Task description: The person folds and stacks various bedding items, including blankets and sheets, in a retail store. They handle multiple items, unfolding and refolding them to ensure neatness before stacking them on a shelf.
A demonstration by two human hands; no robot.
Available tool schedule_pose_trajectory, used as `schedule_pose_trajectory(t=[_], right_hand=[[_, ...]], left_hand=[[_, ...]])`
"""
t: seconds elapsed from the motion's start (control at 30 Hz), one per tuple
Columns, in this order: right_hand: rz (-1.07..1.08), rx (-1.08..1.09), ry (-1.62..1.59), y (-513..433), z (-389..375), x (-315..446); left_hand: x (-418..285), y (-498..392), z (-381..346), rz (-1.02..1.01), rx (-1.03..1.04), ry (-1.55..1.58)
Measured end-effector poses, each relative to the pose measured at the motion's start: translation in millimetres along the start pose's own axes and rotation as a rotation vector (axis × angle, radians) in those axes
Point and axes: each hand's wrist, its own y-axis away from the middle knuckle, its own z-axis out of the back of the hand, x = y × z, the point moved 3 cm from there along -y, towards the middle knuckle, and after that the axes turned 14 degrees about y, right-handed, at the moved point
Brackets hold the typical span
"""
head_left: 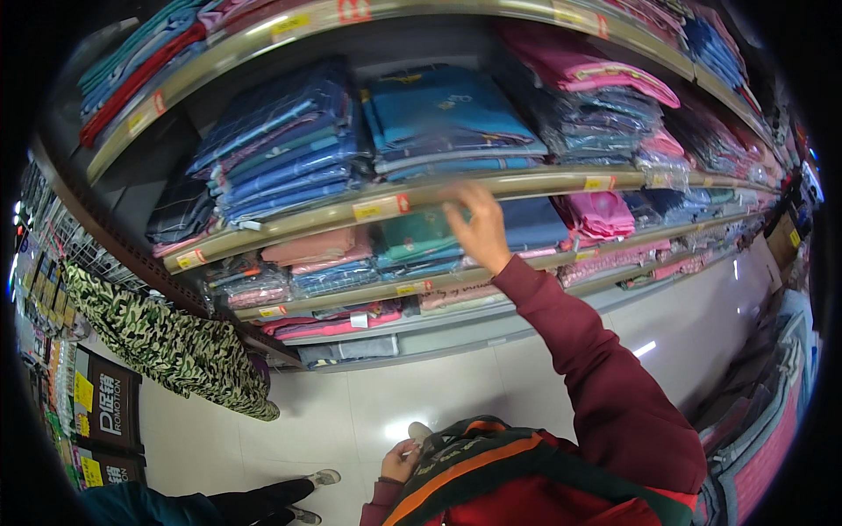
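Note:
My right hand (480,227) reaches out in front of the shelf edge (520,184), blurred by motion, its fingers spread and nothing visible in them. Just above it on the shelf lies a stack of folded blue fabric (447,112), its top piece teal with small motifs. Behind and below the hand, a folded green cloth (414,233) sits on the lower shelf. Low at my waist is my left hand (398,461), its fingers curled beside the dark green garment (473,460) with an orange stripe. Whether it grips something small cannot be made out.
Blue checked bedding (283,144) and plastic-wrapped packs (598,125) fill the shelf to either side. A camouflage cloth (171,342) hangs at left. Another person's legs (263,503) stand on the tiled floor (316,421). More folded textiles (756,447) line the right.

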Motion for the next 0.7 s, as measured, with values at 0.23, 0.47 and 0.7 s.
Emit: schedule_pose_trajectory(t=[0.23, 0.47, 0.7], right_hand=[[0.285, 0.012, -0.022, -110.2, -63.3, 82.6], [0.415, 0.197, 0.398, -174.2, -149.3, 122.1], [0.419, 0.059, 0.367, -172.9, -162.8, 104.9]], left_hand=[[-45.1, -32.1, 53.1, -0.120, -0.053, -0.104], [-47.5, -20.9, 98.6, -0.180, -0.192, -0.116], [-28.5, -13.1, 97.3, -0.073, -0.218, -0.067]])
